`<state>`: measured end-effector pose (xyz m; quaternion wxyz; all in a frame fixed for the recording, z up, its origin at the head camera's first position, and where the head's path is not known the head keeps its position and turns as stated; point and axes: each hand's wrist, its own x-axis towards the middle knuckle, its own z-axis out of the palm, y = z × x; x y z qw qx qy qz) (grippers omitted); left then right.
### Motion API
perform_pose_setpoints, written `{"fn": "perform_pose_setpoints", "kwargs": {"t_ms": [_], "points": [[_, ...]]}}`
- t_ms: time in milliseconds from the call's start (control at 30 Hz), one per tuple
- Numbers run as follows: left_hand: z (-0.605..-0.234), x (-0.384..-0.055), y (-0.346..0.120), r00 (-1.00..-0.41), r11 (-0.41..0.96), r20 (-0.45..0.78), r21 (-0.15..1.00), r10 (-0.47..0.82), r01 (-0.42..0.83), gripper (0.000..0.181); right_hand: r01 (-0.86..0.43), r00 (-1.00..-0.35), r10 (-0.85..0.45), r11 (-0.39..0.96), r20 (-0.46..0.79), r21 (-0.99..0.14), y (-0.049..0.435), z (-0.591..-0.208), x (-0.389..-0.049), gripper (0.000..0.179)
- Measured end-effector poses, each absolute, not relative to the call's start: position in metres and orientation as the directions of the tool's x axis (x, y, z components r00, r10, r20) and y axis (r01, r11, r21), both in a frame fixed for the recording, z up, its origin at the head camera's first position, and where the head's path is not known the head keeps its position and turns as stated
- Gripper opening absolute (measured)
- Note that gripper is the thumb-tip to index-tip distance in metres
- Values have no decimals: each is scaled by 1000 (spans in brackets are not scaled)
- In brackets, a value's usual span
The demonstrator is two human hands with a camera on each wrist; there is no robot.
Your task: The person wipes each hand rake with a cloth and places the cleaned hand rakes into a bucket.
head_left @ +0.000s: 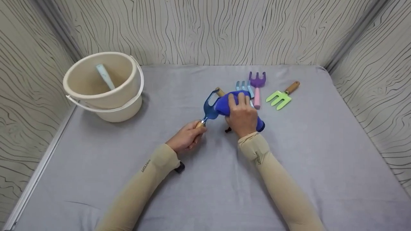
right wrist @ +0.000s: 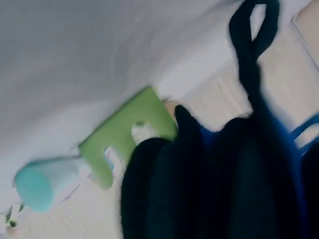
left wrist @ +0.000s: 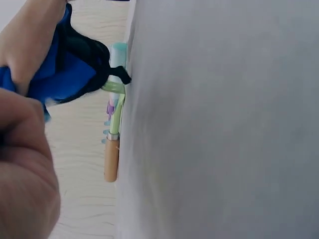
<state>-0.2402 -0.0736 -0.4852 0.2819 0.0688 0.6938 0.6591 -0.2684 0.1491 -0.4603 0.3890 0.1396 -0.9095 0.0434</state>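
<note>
My left hand (head_left: 186, 134) grips the wooden handle of a blue garden hand fork (head_left: 210, 111), its tines pointing away from me. My right hand (head_left: 242, 115) holds a blue cloth (head_left: 222, 106) against one side of the fork's head, covering part of the tines. In the left wrist view the bunched cloth (left wrist: 75, 79) shows a dark underside and hangs under the right hand (left wrist: 27, 42). Dark folds of the cloth (right wrist: 214, 184) and a hanging loop fill much of the right wrist view.
Behind the cloth lie a light blue fork (head_left: 244, 86), a purple fork with pink handle (head_left: 257, 93) and a wooden handle (head_left: 220, 91). A green fork (head_left: 282, 98) lies to their right. At the back left stands a beige bucket (head_left: 118, 99) with a light blue handle (head_left: 104, 76) inside.
</note>
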Motion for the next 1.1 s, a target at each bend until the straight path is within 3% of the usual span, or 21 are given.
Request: {"fn": "perform_pose_setpoints", "kwargs": {"t_ms": [167, 300, 400, 500, 700, 800, 1100], "points": [[-483, -241, -76, -828, 98, -308, 950, 469, -298, 18, -184, -715, -48, 976, 698, -121, 178, -448, -278, 61], [-483, -241, -76, -823, 71, -323, 942, 467, -329, 22, -203, -712, 7, 955, 702, -215, 191, -440, -280, 57], [-483, -242, -76, -823, 46, -340, 932, 455, -359, 23, -312, -682, -66, 927, 728, -208, 189, -438, -277, 56], [-483, -242, -77, -827, 25, -337, 930, 450, -366, 20, -463, -658, -233, 875, 716, -141, 172, -439, -268, 57], [-486, -240, -76, -809, 28, -223, 968, 545, -248, 24, -634, -608, -492, 774, 623, -8, 126, -452, -246, 60], [-488, -240, -73, -801, 31, -176, 981, 572, -193, 30, -634, -605, -502, 774, 618, 9, 121, -457, -244, 60], [-484, -239, -70, -811, 125, -178, 984, 557, -130, 32, -569, -672, -392, 816, 628, -99, 123, -458, -250, 57]]}}
